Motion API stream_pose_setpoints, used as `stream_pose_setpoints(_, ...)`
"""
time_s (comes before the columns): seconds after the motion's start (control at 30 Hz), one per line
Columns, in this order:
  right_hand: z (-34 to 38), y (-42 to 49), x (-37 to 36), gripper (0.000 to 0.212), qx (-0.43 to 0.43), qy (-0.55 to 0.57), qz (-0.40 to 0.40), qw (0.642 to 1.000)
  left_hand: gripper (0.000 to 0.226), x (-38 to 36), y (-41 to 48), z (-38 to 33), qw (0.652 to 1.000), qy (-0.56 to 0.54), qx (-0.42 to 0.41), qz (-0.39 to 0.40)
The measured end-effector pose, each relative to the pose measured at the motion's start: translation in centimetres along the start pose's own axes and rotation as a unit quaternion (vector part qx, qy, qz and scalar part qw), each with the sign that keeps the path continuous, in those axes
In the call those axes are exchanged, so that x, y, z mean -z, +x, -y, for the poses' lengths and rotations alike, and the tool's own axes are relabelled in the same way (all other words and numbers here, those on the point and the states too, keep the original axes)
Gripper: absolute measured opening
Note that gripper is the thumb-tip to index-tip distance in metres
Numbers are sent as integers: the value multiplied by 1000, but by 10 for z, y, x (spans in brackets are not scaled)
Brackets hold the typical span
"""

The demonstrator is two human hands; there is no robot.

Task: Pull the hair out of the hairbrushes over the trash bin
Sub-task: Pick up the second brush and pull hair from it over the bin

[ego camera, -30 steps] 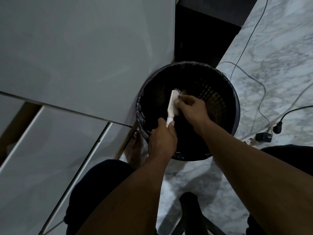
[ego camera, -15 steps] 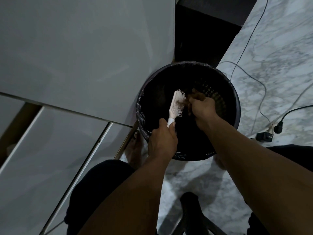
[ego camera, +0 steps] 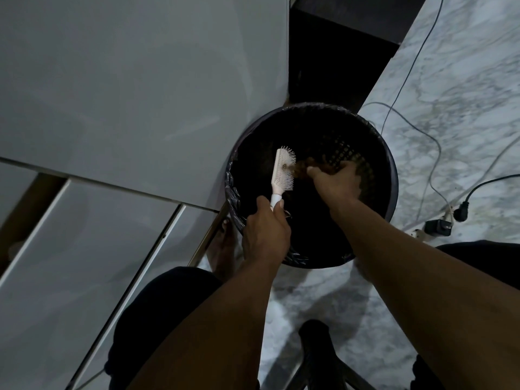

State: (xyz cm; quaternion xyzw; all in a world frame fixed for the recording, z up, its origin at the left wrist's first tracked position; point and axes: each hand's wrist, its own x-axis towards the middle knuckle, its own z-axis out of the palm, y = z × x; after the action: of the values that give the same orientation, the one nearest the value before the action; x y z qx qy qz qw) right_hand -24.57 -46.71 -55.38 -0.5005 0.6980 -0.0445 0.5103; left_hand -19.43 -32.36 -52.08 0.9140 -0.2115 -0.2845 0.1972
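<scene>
Nearest, the left hand (ego camera: 266, 229) is curled tight around the handle of a pale hairbrush (ego camera: 282, 174), gripping it over the near-left part of the black trash bin (ego camera: 392, 175). The brush's long axis runs near to far, tilted slightly right: handle toward the person, head pointing away, bristles facing right. Just beyond and to the right, the right hand (ego camera: 336, 181) hovers over the middle of the bin, its fingers pinched together on a brownish clump of hair (ego camera: 302, 168) that stretches from the bristles across to the fingertips. The clump is blurred, so where it leaves the brush is hard to tell. The bin, lined with a dark bag, stands on a marbled floor (ego camera: 450, 88) beside a grey cabinet panel (ego camera: 140, 88) on the left; cables (ego camera: 433, 142) trail on the floor at far right.
</scene>
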Motion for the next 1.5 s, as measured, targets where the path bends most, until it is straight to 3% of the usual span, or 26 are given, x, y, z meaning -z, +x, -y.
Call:
stream_pose_setpoints(0.07, 1, -6, -1, 73, 58, -32, 6, 998, 33, 0, 0, 0, 1000, 3, -3, 4)
stream_pose_setpoints(0.2, 4, -11, -9, 42, 180, 4, 95, 979, 33, -1, 0, -1, 1000, 7, -6, 15)
stream_pose_setpoints(0.37, 3, -6, -10, 18, 164, -4, 82, 983, 32, 0, -1, -1, 999, 28, -15, 20)
stream_pose_setpoints(0.57, -1, -3, -10, 21, 189, -55, 47, 979, 29, 0, -2, -5, 998, 25, -45, 28)
stream_pose_setpoints(0.8, 3, -1, -13, 16, 162, -1, 9, 987, 27, 0, -2, -3, 998, 48, -40, 32)
stream_pose_setpoints(0.97, 7, -6, -10, 34, 166, 24, -18, 986, 30, 0, -1, -2, 997, 61, -30, 30)
stream_pose_setpoints(1.27, -2, -11, -16, 28, 166, 0, 78, 983, 27, 0, 0, -1, 999, 41, -25, 23)
stream_pose_setpoints(1.5, -3, 6, -14, 18, 117, 58, 89, 987, 32, 1, -1, -2, 996, 77, -42, 34)
